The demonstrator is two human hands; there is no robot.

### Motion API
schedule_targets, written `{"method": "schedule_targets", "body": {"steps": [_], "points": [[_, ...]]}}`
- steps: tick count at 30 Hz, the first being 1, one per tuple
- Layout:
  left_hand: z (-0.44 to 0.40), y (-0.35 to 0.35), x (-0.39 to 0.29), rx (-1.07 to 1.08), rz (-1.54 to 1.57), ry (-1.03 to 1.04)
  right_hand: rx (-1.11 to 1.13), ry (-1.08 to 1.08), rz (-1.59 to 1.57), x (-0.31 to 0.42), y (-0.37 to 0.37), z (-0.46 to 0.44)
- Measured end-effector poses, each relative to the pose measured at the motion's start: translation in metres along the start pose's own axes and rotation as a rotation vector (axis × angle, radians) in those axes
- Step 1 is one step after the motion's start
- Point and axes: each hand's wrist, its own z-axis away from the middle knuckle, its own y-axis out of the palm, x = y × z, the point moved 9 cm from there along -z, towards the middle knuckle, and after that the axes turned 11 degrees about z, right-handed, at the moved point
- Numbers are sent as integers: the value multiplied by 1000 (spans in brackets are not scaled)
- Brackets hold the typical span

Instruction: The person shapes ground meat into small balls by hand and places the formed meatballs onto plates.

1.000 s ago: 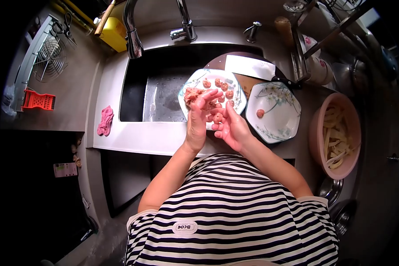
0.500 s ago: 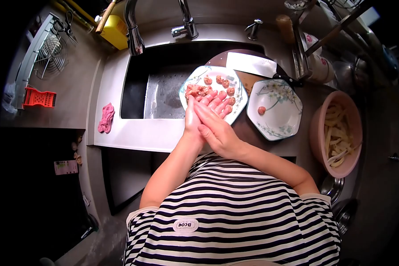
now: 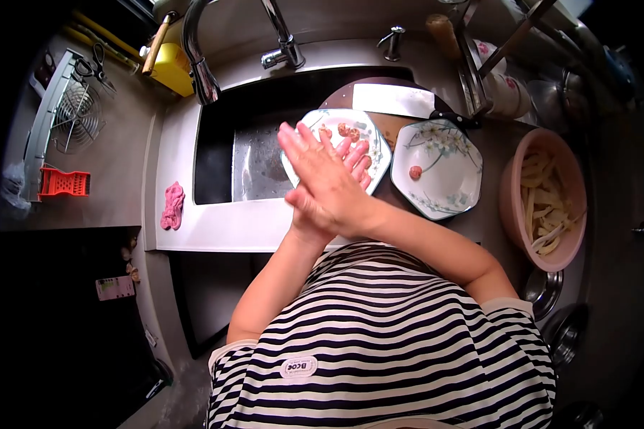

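My right hand (image 3: pixel 327 184) lies palm down across my left hand (image 3: pixel 355 157), which is palm up beneath it. The fingers of both are stretched out and cross at an angle. Whatever may be between the palms is hidden. Under the hands, at the sink's edge, is a patterned plate (image 3: pixel 383 146) with several small meatballs (image 3: pixel 345 129); the hands cover much of it. To its right a second flowered plate (image 3: pixel 447 191) carries a single meatball (image 3: pixel 416 172).
A cleaver (image 3: pixel 393 100) lies on the round cutting board (image 3: pixel 334 99) behind the plates. At right stands a pink basin (image 3: pixel 509 207) of pale strips. The sink (image 3: pixel 254 168), faucet (image 3: pixel 283 50), pink cloth (image 3: pixel 172 206) and orange grater (image 3: pixel 64 183) are toward the left.
My right hand has turned and slid across my left, its fingers now pointing up-left. The mound of minced meat seen earlier is now covered by the hands. The view has shifted slightly.
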Motion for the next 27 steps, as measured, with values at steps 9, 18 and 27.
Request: {"method": "schedule_targets", "body": {"steps": [9,18,27], "points": [[-1,-12,1,-30,-48,-94,123,-152,148,31,9,12],[4,-16,-23,-43,14,-18,122,-182,51,36,17,23],[18,-13,-24,-163,52,-108,169,-115,120,15,21,23]]}}
